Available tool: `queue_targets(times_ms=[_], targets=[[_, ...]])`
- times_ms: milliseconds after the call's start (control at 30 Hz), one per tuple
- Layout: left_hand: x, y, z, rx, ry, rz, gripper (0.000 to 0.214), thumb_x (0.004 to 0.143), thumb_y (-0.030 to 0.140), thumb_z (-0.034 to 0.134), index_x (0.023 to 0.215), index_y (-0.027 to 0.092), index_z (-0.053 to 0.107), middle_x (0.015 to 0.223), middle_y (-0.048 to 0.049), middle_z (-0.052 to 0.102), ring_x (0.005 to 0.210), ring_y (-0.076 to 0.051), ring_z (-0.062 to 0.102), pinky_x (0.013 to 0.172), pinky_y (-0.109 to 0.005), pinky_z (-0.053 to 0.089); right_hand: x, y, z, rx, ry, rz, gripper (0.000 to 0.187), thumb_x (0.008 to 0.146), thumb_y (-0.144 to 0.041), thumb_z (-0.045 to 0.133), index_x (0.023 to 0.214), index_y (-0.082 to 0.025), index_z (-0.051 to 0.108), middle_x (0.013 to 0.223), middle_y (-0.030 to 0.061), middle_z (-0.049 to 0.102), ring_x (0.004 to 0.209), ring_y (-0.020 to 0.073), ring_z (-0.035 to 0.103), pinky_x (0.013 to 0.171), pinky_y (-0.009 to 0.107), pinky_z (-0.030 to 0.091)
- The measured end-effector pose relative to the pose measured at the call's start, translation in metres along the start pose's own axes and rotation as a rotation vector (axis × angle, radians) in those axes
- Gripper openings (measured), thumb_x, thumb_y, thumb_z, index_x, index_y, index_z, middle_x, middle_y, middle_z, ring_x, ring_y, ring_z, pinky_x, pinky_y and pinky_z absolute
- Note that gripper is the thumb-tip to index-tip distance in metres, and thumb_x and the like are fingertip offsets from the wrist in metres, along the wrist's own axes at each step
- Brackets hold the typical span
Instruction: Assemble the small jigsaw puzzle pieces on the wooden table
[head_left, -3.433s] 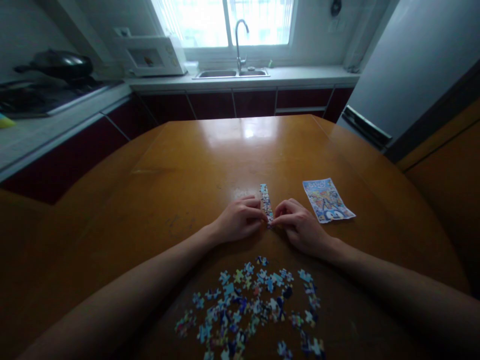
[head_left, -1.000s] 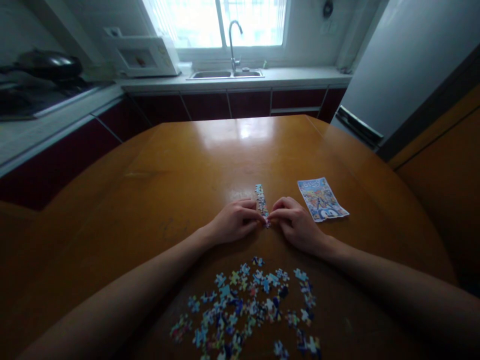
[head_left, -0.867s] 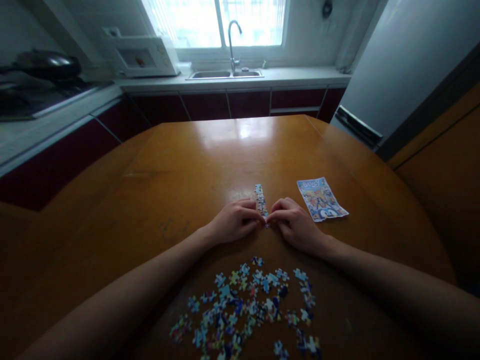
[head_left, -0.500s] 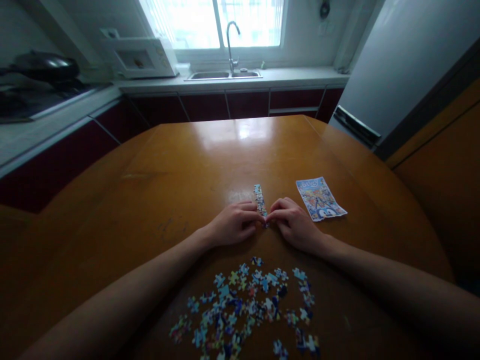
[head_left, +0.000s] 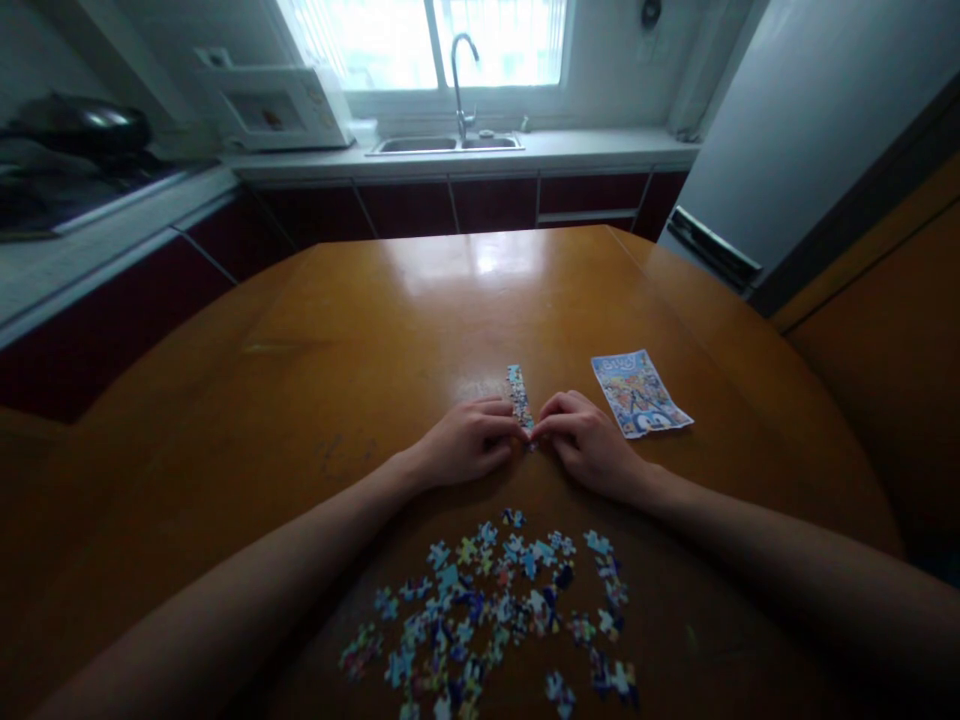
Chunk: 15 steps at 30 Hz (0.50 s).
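Left hand (head_left: 474, 441): mine, fingers curled in, thumb and index drawn close together with their tips at the near end of the strip. Can't tell whether they've actually got a piece pinched or are only touching it.
Right hand (head_left: 589, 443): pretty much the mirror image, curled from the other side, index tip reaching that same near end (my fingertips basically meet there, so they hide the very spot you'd want to see). Can't tell if this one's pinching anything either.
Puzzle strip (head_left: 519, 395): narrow, several small pieces joined up, lying flat between my hands and running away from me, light blue at the far end.
Loose pieces (head_left: 469, 605): big messy scatter on my side of the hands, between my forearms, lots of blues plus some yellow-green and a bit of red. Some overlap, and the nearest ones get cut off at the bottom.
Picture sheet (head_left: 637, 395): flat, just past my right hand on the right, crowded colorful print with a blue big-eyed character along the near edge. Lettering up top is too blurry for me to read.
Table (head_left: 337, 320): brown wood, shiny glare toward the far edge.
Behind it: counter with a sink (head_left: 420, 145), faucet (head_left: 457, 90) and white microwave (head_left: 274, 110).
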<state>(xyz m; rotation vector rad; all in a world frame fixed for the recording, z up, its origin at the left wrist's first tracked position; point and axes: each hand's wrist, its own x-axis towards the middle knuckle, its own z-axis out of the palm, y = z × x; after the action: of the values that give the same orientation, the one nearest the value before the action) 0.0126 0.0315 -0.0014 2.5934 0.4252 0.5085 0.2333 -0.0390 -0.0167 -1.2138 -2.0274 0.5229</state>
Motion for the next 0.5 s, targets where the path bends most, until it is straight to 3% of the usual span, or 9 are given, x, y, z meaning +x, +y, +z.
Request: queue_targets(times_ms=[500], targets=[[-0.0012,-0.0009,0.0014,0.016,0.02,-0.011,0.024,0.087,0.008,0.053,0.095,0.02,0.072,0.082,-0.0031,0.062,0.081,-0.016,0.055,0.074,-0.029,0.046,0.0005,-0.0003,-0.0005,-0.002,-0.01,0.003,0.027,0.089,-0.004,0.057,0.085,-0.024,0.076,0.091,0.0045,0.065,0.092,0.0205,0.056,0.083,0.036,0.047]])
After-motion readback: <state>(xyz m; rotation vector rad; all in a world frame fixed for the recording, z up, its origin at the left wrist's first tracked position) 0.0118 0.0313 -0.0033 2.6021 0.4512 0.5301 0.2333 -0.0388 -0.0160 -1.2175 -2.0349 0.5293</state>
